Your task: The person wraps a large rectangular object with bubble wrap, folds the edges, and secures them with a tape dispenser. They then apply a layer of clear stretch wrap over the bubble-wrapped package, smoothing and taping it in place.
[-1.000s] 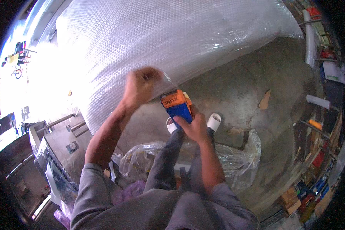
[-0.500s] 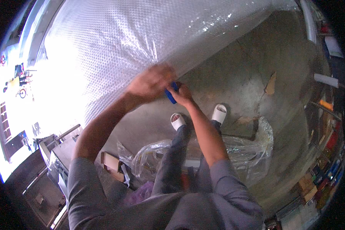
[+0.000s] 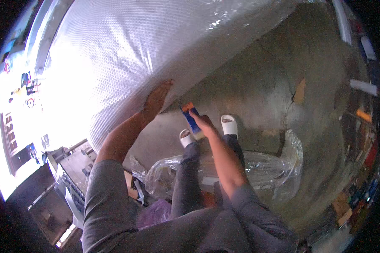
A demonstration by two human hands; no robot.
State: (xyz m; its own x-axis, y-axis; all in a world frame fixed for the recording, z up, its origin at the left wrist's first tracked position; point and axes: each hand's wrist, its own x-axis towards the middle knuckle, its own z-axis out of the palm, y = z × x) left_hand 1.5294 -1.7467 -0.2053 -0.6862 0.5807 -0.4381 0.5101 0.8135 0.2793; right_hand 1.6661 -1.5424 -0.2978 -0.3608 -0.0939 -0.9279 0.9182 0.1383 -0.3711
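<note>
A big bubble-wrap-covered bundle fills the upper left, its lower edge slanting across the view. My left hand lies against that edge with its fingers stretched out, pressing on the wrap. Creases fan out from the wrap just above this hand. My right hand grips a blue and orange tape dispenser, apart from the bundle and over the floor in front of my feet. A pale part shows at the dispenser's lower end; my fingers partly cover its body.
Crumpled clear plastic lies on the floor around my legs. A purple bag and a small open box are at lower left. Tools and boxes line the right edge. A torn brown scrap lies on the concrete.
My hands have come apart. The left moved left and down the bundle's edge, now flat on it; the right drew down with the dispenser, which shows more fully.
</note>
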